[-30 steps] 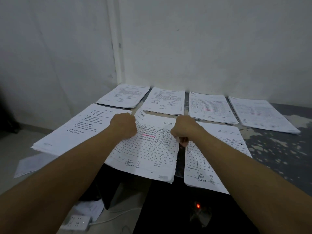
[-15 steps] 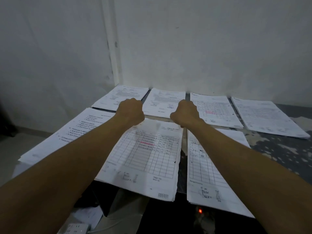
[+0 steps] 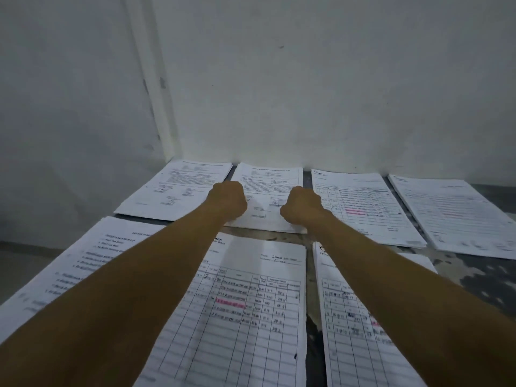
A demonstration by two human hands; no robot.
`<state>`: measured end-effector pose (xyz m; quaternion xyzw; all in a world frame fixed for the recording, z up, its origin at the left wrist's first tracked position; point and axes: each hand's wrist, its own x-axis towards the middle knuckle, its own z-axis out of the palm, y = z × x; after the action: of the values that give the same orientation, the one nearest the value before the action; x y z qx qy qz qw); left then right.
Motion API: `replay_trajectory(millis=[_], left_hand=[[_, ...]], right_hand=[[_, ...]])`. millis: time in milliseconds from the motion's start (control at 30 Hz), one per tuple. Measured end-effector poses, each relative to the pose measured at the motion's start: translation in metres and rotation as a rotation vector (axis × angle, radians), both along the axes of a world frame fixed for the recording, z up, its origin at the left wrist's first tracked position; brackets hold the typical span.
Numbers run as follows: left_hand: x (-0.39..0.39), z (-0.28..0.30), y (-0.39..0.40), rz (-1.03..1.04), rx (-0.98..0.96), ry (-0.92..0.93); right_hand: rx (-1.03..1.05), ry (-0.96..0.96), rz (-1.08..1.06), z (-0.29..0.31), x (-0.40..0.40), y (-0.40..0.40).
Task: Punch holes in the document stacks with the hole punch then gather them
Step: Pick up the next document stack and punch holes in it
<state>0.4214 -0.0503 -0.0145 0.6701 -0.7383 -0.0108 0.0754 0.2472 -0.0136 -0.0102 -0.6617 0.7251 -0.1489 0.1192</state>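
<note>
Seven flat printed document stacks (image 3: 268, 191), two rows

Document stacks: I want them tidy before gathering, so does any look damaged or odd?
The near middle stack has a small dark nick at its right edge, low down, like a tear. The table surface beside the stacks looks patchy and worn.

Four document stacks (image 3: 360, 208) line the desk's (image 3: 474, 270) far edge against the wall (image 3: 307, 79). Three more stacks (image 3: 240, 311) lie along its near edge. Both hands rest on the second far stack (image 3: 268, 196) from the left.
</note>
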Motion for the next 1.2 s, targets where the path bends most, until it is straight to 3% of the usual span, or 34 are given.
replay_trajectory(millis=[233,633,833,1000,1200], left_hand=[[-0.006,-0.008,-0.029,0.086,0.070,-0.103],[-0.004,0.011,-0.044,0.117,0.281,-0.066],[-0.007,0.013,-0.047,0.128,0.303,-0.097],[-0.009,0.012,-0.047,0.136,0.320,-0.127],[-0.008,0.013,-0.044,0.169,0.309,-0.004]], right_hand=[[0.031,0.016,-0.062,-0.002,-0.002,-0.029],[0.227,-0.042,-0.097,0.011,0.007,-0.045],[0.080,-0.350,-0.126,0.002,0.008,-0.050],[0.042,-0.332,-0.091,0.007,0.016,-0.047],[-0.006,-0.635,-0.184,0.018,0.011,-0.047]])
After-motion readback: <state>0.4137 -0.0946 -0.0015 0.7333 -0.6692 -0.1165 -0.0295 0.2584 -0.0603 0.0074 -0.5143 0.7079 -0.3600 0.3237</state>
